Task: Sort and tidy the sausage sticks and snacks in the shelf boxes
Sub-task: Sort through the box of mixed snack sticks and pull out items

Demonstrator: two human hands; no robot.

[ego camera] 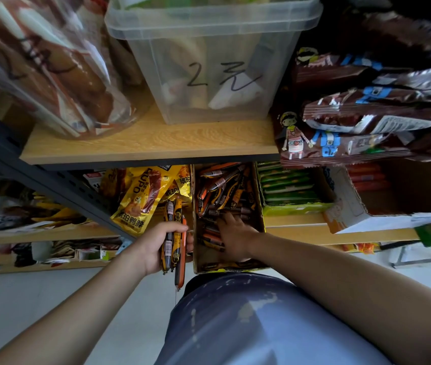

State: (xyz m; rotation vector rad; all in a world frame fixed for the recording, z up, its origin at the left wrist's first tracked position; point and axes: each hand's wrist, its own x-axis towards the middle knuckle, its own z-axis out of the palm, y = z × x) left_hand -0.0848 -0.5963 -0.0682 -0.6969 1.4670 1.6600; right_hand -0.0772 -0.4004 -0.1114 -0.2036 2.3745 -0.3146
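Sausage sticks bundle (pixel 173 238) | upright, gripped in curled left hand (pixel 155 246), just left of cardboard box (pixel 259 204) | right hand (pixel 235 235) inside box on loose sticks (pixel 222 191), grip unclear

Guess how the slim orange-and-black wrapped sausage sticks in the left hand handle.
Slim sausage sticks likely stiff: they jut straight past the left hand without drooping. Glossy wrappers look slippery; one orange stick hangs lower, possibly sliding out.
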